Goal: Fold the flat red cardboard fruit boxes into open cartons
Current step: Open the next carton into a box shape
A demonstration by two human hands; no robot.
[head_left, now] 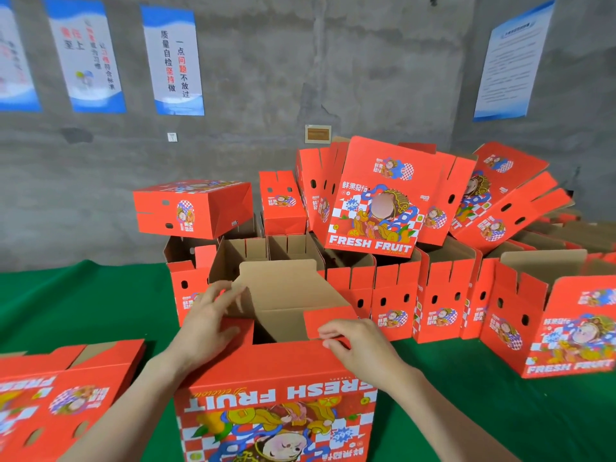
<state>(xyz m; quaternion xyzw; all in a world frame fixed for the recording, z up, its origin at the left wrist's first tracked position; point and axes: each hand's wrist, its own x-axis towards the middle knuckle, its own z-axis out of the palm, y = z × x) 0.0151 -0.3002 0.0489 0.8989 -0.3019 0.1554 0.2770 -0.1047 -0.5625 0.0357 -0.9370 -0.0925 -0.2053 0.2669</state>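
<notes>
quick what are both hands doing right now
The left hand grips the left end flap of the carton.
The right hand pinches the right end flap.

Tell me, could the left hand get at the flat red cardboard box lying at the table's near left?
Probably yes. The flat red cardboard box lies uncovered right beside the left forearm; the left hand would only need to release the half-folded red carton first.
</notes>
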